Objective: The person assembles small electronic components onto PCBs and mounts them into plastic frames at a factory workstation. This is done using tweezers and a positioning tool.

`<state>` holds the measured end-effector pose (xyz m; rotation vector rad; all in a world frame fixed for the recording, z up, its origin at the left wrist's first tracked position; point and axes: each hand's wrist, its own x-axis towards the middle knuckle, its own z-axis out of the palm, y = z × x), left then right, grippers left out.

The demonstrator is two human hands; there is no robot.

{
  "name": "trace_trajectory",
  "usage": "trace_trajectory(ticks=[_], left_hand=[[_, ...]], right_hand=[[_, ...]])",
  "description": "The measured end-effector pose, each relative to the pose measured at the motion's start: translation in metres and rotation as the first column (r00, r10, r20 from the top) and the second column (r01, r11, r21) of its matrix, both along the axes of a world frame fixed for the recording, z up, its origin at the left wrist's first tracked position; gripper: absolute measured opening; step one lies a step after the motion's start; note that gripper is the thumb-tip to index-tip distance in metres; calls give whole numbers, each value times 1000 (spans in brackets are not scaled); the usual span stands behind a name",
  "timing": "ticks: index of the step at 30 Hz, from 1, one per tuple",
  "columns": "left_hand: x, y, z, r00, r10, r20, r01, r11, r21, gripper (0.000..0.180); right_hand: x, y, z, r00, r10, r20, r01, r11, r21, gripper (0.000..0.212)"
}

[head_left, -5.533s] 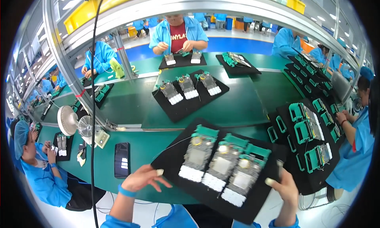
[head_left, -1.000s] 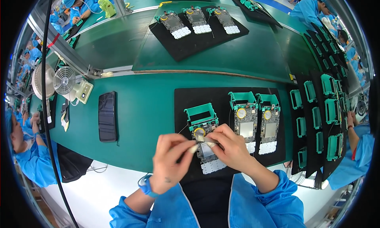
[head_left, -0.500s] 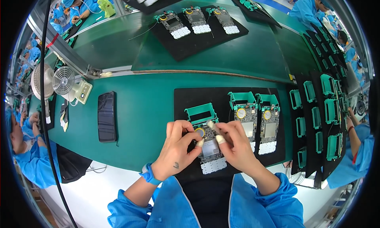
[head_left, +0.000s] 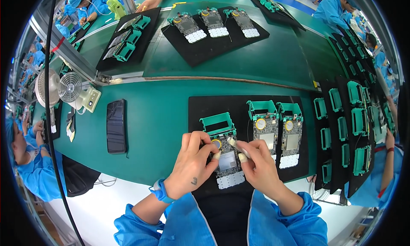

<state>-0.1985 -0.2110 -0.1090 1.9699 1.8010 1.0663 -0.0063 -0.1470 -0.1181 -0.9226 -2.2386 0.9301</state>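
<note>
Green counter [head_left: 153, 118]: I am seeing it carrying a black mat [head_left: 239, 105] just ahead of my hands.
Board: I am working on the nearest circuit board [head_left: 227, 160], which is lying at the mat's 7 o'clock corner, below a green frame [head_left: 218, 123].
Left hand [head_left: 193, 160]: its grip is pinching the board's left edge, fingertips touching a round coin cell [head_left: 216, 143].
Right hand [head_left: 258, 165]: its grip is pressing together on a thin pale tool [head_left: 237, 145] that is pointing toward 10 o'clock at the cell.
Neighbours: two more boards [head_left: 279, 137] are lying at 3 o'clock on the same mat.
Phone: a dark phone [head_left: 116, 125] is resting at 9 o'clock, well apart.
Fan: a small fan [head_left: 70, 87] is standing at 10 o'clock.
</note>
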Motion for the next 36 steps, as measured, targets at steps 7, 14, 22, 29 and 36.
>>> trace_trajectory(ticks=[7,14,22,29,36], left_hand=[[-6,-2,-7,994,60,95,-67,995,73,21],[-15,2,-20,989,-126,74,116,985,126,20],[-17,-6,-15,987,-92,133,77,991,111,23],[-17,-6,-7,1000,-20,-14,21,997,70,25],[-19,-8,-5,1000,-26,-16,27,997,71,26]], right_hand=[[-15,-4,-3,995,-97,17,98,951,-294,41],[-16,-4,-23,960,-160,-231,-8,807,-591,32],[-28,-5,-15,945,-188,-266,-19,783,-622,28],[-30,7,-3,995,51,-85,-36,985,168,30],[-31,10,-5,985,173,14,-169,943,286,25]])
